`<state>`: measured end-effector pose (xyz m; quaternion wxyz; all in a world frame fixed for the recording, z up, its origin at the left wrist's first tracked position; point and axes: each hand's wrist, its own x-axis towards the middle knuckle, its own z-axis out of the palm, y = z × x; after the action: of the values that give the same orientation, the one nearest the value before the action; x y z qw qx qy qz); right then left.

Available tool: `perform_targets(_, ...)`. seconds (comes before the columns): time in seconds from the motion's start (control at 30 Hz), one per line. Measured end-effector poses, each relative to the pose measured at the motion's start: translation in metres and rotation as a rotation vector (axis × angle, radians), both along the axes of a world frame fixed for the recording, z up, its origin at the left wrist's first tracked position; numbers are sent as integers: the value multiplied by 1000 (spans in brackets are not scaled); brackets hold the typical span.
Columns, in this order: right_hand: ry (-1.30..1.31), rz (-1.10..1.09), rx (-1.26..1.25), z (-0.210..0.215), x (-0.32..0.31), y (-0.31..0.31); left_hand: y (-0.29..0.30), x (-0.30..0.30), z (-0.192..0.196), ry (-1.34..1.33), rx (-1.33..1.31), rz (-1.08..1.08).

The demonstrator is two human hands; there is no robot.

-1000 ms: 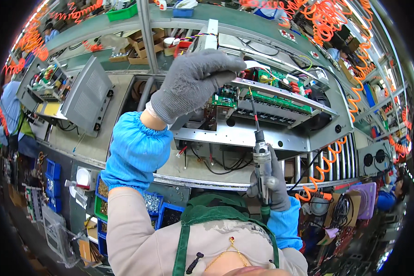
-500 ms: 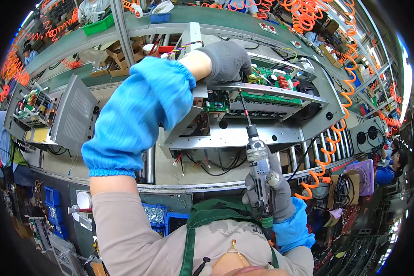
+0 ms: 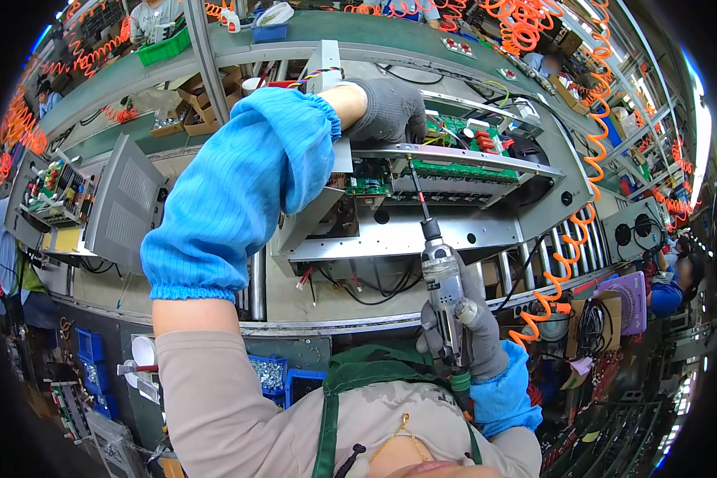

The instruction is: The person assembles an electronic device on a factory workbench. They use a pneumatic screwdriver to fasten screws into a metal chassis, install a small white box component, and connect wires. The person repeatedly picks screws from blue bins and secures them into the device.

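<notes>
My right hand [image 3: 486, 334], in a grey glove, is closed around a power screwdriver [image 3: 444, 279]. Its long thin bit points away from me, and the tip meets a metal crossbar [image 3: 486, 158] on an open grey metal chassis [image 3: 422, 231]. On the far side of that bar is my left hand [image 3: 386, 111], also gloved, with fingers curled down close behind the spot where the bit touches. What those fingers pinch is hidden. Inside the chassis, right of the left hand, lies a green circuit board [image 3: 462, 143] with red and white parts and loose wires.
The chassis sits on a roller conveyor [image 3: 259, 287]. Another opened unit with a vented grey cover [image 3: 123, 203] stands at left. An orange coiled hose [image 3: 589, 191] hangs at right. Blue bins of screws [image 3: 268, 373] stand near my body. Co-workers are at the far bench and right edge.
The whole view has shifted slightly. Both hands keep nearly the same place, with the screwdriver tip still at the crossbar.
</notes>
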<state>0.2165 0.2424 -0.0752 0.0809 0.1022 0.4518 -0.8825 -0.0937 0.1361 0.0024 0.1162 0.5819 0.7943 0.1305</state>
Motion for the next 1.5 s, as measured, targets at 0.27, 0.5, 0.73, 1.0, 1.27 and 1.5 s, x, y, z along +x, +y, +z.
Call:
perform_targets(0.27,-21,6,70,4,-1,-2,-5,-2,1,-26,14,11)
perform_targets(0.5,1,21,47,2,-1,-2,-12,4,-1,2,17,-19)
perform_targets(0.73,140,-7,-173,10,5,-15,-18,31,11,147,-33,15)
perform_targets(1.0,68,-52,129,13,3,-21,-14,24,9,135,-31,29)
perform_targets(1.27,68,-59,157,11,2,-22,-12,20,7,136,-88,54)
perform_targets(1.5,35,-59,243,13,2,-22,-7,28,10,245,-112,61)
